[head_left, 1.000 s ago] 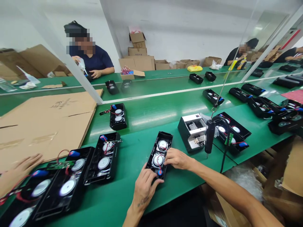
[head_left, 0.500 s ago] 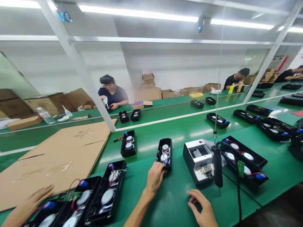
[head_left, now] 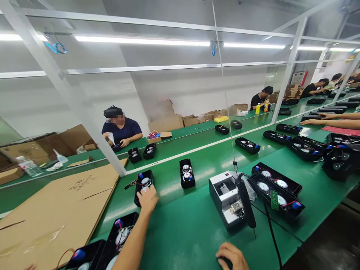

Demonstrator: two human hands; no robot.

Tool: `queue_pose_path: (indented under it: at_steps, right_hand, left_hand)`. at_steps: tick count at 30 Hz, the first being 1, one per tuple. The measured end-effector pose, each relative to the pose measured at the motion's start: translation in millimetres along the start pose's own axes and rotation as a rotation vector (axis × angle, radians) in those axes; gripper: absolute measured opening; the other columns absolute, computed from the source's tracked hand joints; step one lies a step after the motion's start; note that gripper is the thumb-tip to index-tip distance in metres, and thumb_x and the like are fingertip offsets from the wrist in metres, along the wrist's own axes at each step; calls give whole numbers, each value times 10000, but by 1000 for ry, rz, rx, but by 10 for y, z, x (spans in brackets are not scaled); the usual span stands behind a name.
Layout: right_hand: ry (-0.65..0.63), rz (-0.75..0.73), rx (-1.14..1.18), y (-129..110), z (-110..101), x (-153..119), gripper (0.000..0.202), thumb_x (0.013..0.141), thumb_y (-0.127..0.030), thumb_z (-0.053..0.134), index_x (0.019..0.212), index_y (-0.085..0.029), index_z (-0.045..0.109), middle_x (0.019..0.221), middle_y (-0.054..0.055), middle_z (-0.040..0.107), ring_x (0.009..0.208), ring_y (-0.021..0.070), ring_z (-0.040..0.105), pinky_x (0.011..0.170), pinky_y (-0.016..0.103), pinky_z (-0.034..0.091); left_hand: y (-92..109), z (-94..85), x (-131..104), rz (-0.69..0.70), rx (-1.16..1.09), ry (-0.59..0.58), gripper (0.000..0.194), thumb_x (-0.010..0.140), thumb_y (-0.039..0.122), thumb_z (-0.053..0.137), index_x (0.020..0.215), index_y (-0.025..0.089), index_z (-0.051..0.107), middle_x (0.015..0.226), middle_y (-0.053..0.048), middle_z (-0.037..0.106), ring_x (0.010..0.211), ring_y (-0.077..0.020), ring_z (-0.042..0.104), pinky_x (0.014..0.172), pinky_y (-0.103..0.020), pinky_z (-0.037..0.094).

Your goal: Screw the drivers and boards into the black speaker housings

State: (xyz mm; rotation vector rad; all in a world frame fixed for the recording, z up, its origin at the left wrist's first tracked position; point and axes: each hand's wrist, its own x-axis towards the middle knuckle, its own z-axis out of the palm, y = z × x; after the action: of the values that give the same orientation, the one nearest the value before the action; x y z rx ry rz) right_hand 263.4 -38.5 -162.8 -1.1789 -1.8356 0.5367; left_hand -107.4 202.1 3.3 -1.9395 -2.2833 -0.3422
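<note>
My left hand (head_left: pixel 147 198) reaches forward, its fingers closed over the right side and near end of an open black speaker box (head_left: pixel 138 198). Two round speakers, a blue-ended part and red wires show inside that box, partly covered by my fingers. To its right, a second speaker box (head_left: pixel 187 180) stands untouched on the green line. My right hand (head_left: pixel 232 257) is low at the bottom edge, fingers curved and thumb apart, with nothing visible in it. Nearest to it are a hanging electric screwdriver (head_left: pixel 246 202) and a black-and-white screw feeder (head_left: pixel 222 202).
More speaker boxes (head_left: pixel 120 234) lie under my left forearm, and others (head_left: pixel 277 183) beyond the screwdriver, a green circuit board (head_left: pixel 274 200) on them. Flat cardboard (head_left: pixel 70 198) covers the left side. Co-workers (head_left: pixel 120 127) sit across the line; another person's arms (head_left: pixel 332 118) reach in at right.
My left hand has let go of the middle speaker box, now farther back, and moved left onto another box. My right hand is lower. The other person's hand at far left has nearly left view.
</note>
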Motion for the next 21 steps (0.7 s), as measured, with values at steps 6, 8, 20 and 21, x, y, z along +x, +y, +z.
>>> queue_pose_path:
  at_steps: [6,8,20,21]
  right_hand:
    - [47,46,70,-196,-115,43,245,855,-127,591,862,-275,786,859,46,793,775,260,796,718,343,667]
    - [50,101,107,-235,-153,37,221,880,-171,610,880,-288,797,886,48,801,799,275,801,749,374,680]
    - [-241,494,579,-815,-156,711,809,969,-689,615,1609,-197,569,1588,199,636,1329,344,722,1057,500,623]
    - [-301,484,537,-871,-160,751,838,944,-634,671,1636,-182,530,1631,207,590,1374,354,692,1077,505,610]
  left_hand:
    - [-120,-323,123,30,-7,-192,445,1026,443,708,1388,193,639,1400,-114,669,1201,-265,694,1004,-500,624]
    - [-40,-410,71,76,-50,-201,444,1028,446,707,1385,190,639,1398,-114,668,1200,-263,694,1005,-502,623]
    - [450,-79,-2722,689,-300,-44,316,787,233,749,1088,316,700,1005,-29,803,881,-238,784,581,-279,551]
    - [528,-6,-2905,735,-284,-23,311,773,214,745,1063,314,692,960,-25,794,833,-232,776,505,-276,509]
